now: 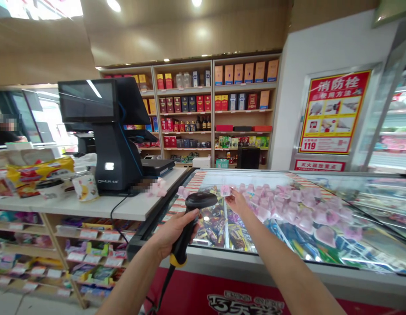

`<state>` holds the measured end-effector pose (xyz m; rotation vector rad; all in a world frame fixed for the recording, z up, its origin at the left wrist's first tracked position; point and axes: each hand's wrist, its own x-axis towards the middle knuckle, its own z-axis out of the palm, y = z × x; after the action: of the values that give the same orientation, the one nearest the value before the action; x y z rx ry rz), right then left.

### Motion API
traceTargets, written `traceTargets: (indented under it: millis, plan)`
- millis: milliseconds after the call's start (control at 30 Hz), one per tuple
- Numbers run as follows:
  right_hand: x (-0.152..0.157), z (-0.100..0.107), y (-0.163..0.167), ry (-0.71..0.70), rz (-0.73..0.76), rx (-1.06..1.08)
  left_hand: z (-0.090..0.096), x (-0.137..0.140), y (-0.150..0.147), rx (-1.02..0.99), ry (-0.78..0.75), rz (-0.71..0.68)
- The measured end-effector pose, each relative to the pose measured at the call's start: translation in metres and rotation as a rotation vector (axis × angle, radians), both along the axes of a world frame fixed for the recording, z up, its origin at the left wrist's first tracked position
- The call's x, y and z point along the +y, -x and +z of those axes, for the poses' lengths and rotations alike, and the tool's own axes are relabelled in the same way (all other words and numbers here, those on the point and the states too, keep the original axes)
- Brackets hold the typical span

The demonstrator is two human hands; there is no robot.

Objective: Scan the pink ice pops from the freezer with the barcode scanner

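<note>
Two bare hands work above a glass-topped freezer (211,259), its front panel red with white lettering. The left hand (171,232) has its fingers wrapped round the handle of a black-and-yellow barcode scanner (184,236), whose cable hangs down toward the lower edge; the scanner's head points right. Just beside that head, with a gap between, the right hand (234,202) has its fingers pinched on the edge of a small pink container (225,190), a barcode showing on its pale face. Many more pink translucent pieces (298,203) lie heaped on the glass to the right, and colourful packets (209,227) show through below. To the left stands a white desk (124,208) bearing a black checkout machine (107,151) and a fruit-printed cup (85,187). Shelves (212,114) of boxes and bottles line the back wall, near a red-and-yellow poster (334,113).
</note>
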<state>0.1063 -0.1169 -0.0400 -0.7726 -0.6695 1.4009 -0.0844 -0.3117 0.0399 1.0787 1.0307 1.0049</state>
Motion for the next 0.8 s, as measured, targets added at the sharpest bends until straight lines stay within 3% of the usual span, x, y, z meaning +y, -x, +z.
traceTargets:
  millis: [167, 400, 500, 667, 800]
  plan:
    - [-0.003, -0.002, -0.002, -0.086, 0.048, -0.051, 0.003, 0.002, -0.007, -0.008, -0.037, -0.004]
    - [-0.002, 0.004, 0.001, -0.112, -0.008, -0.110, -0.002, 0.015, -0.017, -0.005, -0.043, 0.044]
    - [-0.002, 0.000, 0.010, -0.119, -0.108, -0.424, -0.002, 0.024, -0.017, 0.006, -0.066, 0.077]
    - [-0.004, -0.017, 0.031, -0.380, -0.297, -1.175, 0.000, 0.049, -0.014, 0.019, -0.079, 0.116]
    - [-0.004, -0.029, 0.051, -0.476, -0.321, -1.429, -0.005, 0.065, -0.012, 0.028, -0.083, 0.113]
